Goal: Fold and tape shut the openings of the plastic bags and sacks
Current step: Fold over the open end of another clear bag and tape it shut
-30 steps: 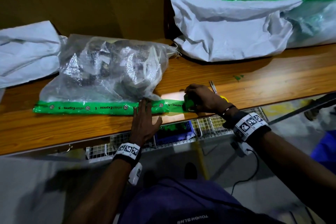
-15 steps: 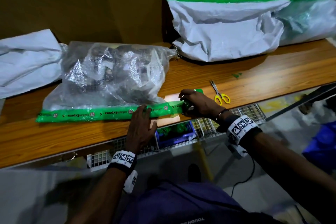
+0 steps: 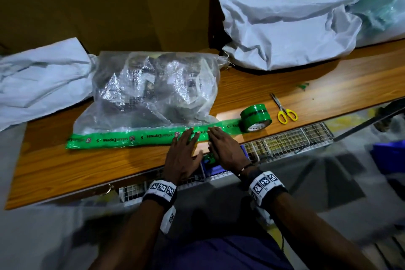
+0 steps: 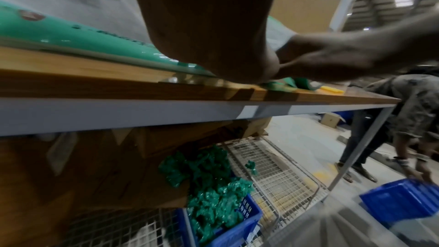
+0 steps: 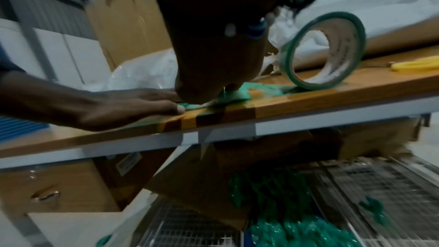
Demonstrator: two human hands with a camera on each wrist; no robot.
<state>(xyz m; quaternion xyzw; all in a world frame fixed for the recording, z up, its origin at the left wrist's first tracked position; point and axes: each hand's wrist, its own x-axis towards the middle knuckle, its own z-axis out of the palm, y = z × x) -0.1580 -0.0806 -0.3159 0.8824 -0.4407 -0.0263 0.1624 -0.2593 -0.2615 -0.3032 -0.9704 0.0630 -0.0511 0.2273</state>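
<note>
As the printed green tape strip (image 3: 135, 137) lay along the clear plastic sack's (image 3: 153, 90) folded mouth at the wooden bench's (image 3: 87, 171) near edge, the left hand (image 3: 183, 153) and right hand (image 3: 225, 149) pressed flat, fingers spread. Wrist views showed palms down; firm outward strokes would likely seal best.

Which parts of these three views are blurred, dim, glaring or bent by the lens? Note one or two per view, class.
Head view: the table edge bows from wide-angle distortion, glare sits on the clear plastic bag, and the lower corners smear. Left wrist view: the left hand fills the frame, dark and soft; the blue crate is smeared. Right wrist view: dim and motion-blurred throughout, though the tape roll stays readable.
</note>
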